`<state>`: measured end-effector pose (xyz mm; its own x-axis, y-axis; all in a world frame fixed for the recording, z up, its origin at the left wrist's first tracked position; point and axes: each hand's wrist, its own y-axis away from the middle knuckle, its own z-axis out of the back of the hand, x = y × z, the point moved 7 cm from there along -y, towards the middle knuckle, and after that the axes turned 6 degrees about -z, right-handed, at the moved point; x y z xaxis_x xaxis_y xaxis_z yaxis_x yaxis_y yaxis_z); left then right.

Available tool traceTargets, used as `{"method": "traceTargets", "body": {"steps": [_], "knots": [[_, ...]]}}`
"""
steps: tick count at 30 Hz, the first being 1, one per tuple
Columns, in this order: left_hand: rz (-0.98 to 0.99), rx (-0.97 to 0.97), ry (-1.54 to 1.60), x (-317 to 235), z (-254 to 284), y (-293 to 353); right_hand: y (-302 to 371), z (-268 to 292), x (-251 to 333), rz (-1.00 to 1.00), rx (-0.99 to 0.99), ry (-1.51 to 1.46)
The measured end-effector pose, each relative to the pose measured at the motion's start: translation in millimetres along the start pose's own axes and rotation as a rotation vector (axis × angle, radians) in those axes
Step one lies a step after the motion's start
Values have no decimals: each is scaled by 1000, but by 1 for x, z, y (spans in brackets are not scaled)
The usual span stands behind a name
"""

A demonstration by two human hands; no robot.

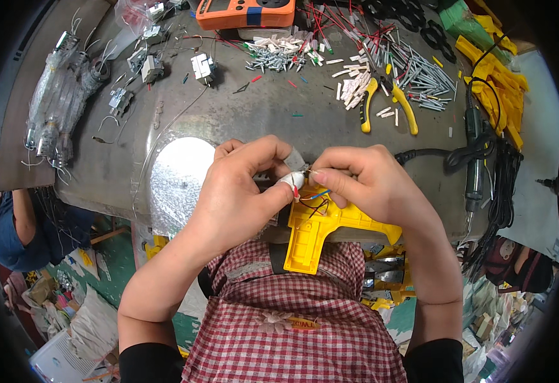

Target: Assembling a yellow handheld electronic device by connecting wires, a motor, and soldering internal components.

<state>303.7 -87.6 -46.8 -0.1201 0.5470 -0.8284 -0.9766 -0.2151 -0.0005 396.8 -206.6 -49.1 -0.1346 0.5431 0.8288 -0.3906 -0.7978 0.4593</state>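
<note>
My left hand is closed in a pinch at the table's near edge. At its fingertips are a white rounded bit and a grey blocky bit; whether these are a part or finger wraps I cannot tell. Facing it, my right hand pinches a thin wire end between thumb and forefinger. Just below both hands lies a yellow gun-shaped plastic housing half, ribbed inside and reaching over the table edge above my lap. Red, blue and dark wires run over it.
Pliers with yellow handles lie beyond my right hand, near metal pins and white sleeves. A soldering iron hangs along the right side. An orange meter stands at the back, bagged parts at left. Another person sits at left.
</note>
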Motion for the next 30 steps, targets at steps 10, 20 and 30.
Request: {"method": "traceTargets", "body": {"steps": [10,20,30], "knots": [[22,14,95,0,0,-2,6,0,16,190,-135,114],[-220,-287,-13,-7,-7,18,-12,-13,-7,-97,52,-352],[-113,-353,197,-7,0,17,5,-5,21,75,-48,-93]]}}
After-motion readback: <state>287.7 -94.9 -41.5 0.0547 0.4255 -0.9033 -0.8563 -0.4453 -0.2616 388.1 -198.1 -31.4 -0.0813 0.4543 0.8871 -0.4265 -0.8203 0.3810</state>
